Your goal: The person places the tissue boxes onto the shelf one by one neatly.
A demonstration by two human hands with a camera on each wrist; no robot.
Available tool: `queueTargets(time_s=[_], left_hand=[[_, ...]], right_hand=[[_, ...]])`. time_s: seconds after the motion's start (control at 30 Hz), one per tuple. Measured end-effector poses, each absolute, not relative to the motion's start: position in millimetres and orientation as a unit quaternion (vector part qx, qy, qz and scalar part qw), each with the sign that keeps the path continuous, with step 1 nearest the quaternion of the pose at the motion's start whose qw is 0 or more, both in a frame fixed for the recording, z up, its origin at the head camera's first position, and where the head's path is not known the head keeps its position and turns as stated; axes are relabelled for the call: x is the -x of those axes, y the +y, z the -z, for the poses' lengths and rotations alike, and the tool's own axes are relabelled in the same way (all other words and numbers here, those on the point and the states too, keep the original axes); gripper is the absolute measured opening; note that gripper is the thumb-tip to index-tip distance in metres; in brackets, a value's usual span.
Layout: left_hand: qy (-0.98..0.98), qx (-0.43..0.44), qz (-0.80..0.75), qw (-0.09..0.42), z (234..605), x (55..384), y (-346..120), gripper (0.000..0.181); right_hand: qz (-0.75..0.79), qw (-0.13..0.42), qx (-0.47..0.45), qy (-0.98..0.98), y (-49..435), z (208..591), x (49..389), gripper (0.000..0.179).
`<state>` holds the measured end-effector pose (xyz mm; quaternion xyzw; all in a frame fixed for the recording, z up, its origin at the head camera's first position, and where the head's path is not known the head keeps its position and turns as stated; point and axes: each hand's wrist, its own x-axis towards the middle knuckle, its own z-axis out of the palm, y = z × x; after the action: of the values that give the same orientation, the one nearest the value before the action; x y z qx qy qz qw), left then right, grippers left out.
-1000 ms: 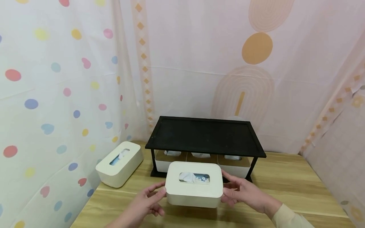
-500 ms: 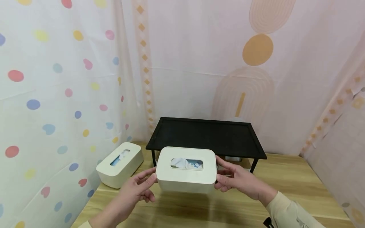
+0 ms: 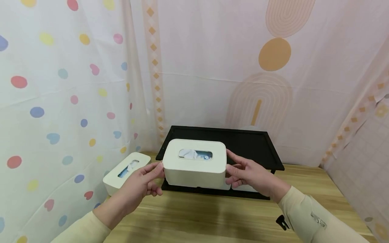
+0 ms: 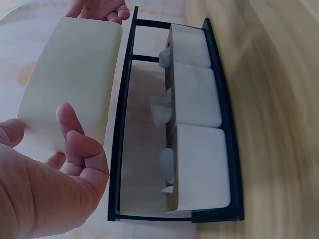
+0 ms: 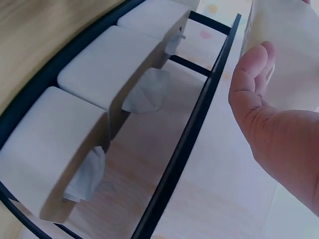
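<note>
A cream tissue box (image 3: 194, 177), with tissue showing in its lid's slot, is held off the table between both hands. At its left end, my left hand (image 3: 133, 189) grips it with the thumb on the near side. My right hand (image 3: 255, 177) pinches the opposite end. The box is in front of the top board of a black two-tier rack (image 3: 247, 146) and hides part of it. In the left wrist view, white boxes with brown tops (image 4: 202, 167) and tissues poking out fill the lower tier. The right wrist view also shows these boxes (image 5: 107, 62).
Another cream tissue box (image 3: 143, 157) stands on the wooden table (image 3: 194, 216) left of the rack, partly behind my left hand. A dotted curtain (image 3: 73, 135) hangs at the left, and a patterned curtain (image 3: 200, 67) hangs behind the rack. A black buckle (image 3: 282, 222) hangs near my right sleeve.
Both hands have raised the cream tissue box and moved it slightly left and away from me, from in front of the lower tier to the level of the rack's top board.
</note>
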<state>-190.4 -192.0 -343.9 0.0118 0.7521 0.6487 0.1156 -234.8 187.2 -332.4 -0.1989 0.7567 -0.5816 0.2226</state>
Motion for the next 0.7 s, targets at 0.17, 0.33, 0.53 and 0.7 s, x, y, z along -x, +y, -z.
queueTargets(time_s=[0.17, 0.33, 0.53, 0.7], left_hand=[[0.76, -0.002, -0.64, 0.116, 335, 207, -190, 0.076], [0.763, 0.015, -0.637, 0.104, 333, 223, -188, 0.08], [0.767, 0.019, -0.636, 0.084, 332, 237, -187, 0.082], [0.79, -0.004, -0.611, 0.056, 334, 249, -186, 0.08]], right_hand=[[0.582, 0.232, 0.192, 0.755, 181, 324, 250, 0.08], [0.589, 0.246, 0.169, 0.751, 172, 324, 265, 0.08], [0.598, 0.238, 0.16, 0.749, 164, 325, 279, 0.076], [0.59, 0.204, 0.152, 0.766, 160, 327, 284, 0.077]])
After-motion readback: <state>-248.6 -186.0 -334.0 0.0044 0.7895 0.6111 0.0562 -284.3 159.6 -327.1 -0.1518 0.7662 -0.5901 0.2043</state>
